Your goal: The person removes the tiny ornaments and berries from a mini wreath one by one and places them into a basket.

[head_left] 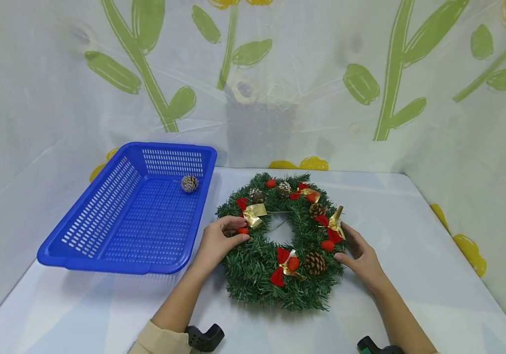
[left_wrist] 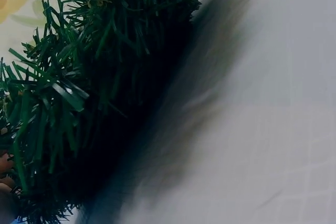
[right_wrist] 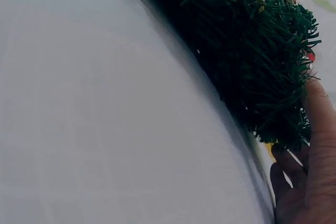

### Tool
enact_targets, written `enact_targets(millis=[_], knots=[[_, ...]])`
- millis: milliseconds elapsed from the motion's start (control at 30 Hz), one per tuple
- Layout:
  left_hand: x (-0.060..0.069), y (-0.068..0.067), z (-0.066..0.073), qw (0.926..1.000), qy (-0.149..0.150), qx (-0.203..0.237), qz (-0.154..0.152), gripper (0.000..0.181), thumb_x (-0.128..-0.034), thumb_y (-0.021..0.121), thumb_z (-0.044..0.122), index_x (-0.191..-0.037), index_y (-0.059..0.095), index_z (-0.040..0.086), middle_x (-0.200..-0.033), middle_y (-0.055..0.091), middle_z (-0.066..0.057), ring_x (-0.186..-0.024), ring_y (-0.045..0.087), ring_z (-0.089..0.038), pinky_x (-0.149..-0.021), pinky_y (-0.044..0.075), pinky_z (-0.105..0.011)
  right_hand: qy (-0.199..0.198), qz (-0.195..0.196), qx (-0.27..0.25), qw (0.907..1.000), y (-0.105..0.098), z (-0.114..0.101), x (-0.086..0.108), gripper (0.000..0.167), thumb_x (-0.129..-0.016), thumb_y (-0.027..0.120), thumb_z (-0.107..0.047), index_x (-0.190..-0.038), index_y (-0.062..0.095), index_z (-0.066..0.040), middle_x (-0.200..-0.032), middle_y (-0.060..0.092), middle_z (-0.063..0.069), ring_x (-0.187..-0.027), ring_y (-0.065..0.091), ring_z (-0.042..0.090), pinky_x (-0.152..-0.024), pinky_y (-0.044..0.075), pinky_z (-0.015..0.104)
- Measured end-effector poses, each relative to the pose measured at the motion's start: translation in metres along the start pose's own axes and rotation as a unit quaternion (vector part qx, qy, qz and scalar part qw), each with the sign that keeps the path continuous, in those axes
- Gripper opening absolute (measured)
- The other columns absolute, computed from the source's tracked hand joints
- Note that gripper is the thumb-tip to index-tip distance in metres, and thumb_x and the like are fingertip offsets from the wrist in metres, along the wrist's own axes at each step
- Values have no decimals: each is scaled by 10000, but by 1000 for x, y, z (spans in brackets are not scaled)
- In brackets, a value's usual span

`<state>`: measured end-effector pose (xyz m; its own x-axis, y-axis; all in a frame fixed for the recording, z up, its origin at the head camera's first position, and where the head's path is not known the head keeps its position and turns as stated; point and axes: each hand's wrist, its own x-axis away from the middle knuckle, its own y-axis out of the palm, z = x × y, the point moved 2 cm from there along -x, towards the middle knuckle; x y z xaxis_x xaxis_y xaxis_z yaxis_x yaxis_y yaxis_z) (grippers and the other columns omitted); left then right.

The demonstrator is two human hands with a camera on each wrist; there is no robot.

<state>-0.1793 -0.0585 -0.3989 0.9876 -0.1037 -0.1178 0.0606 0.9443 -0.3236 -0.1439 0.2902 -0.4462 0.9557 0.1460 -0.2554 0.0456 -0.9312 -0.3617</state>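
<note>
A green wreath [head_left: 257,265] with red bows, gold ribbons, pinecones and red berries lies on the table. At its left side, my left hand [head_left: 217,241] holds the wreath, thumb and fingertips beside a red berry [head_left: 243,230]. My right hand [head_left: 365,260] holds the opposite side, thumb near another berry [head_left: 327,245] and fingers around the outer edge. The left wrist view has the wreath [left_wrist: 105,51] close up, with only a bit of the hand at the left edge. In the right wrist view, the right hand [right_wrist: 315,166] has its thumb against the wreath [right_wrist: 247,61] and fingers partly behind it.
A blue plastic basket [head_left: 147,268] stands on the white table [head_left: 394,211] to the left of the wreath, with one pinecone [head_left: 189,184] inside. Behind the table hangs a pale sheet [head_left: 306,113] printed with green leaves and yellow flowers.
</note>
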Motion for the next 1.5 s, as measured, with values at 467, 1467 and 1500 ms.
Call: enact_targets(millis=[467, 1467, 1500], knots=[[3, 1, 8, 9986, 9, 397, 351, 322, -768, 790, 169, -1067, 692, 99, -987, 698, -31, -894, 625, -162, -822, 506, -331, 73, 24, 18, 10000, 1, -1, 0, 736, -852, 651, 30, -1484, 283, -59, -1337, 381, -218, -1227, 351, -145, -979, 282, 27], [12, -8, 35, 9958, 394, 710, 412, 283, -782, 771, 197, -1028, 708, 71, -985, 669, -31, -875, 626, -147, -769, 524, -254, 18, -17, -33, 10000, 1, 0, 0, 742, -851, 650, 35, -1486, 277, -56, -1359, 364, -211, -1236, 344, -144, -984, 281, 29], [12, -9, 37, 9955, 413, 731, 440, 280, -781, 771, 194, -1026, 708, 74, -985, 673, -34, -871, 629, -148, -759, 525, -252, 29, -22, -21, 10000, 1, 0, 0, 742, -853, 650, 31, -1487, 276, -61, -1363, 363, -208, -1236, 342, -145, -984, 280, 28]])
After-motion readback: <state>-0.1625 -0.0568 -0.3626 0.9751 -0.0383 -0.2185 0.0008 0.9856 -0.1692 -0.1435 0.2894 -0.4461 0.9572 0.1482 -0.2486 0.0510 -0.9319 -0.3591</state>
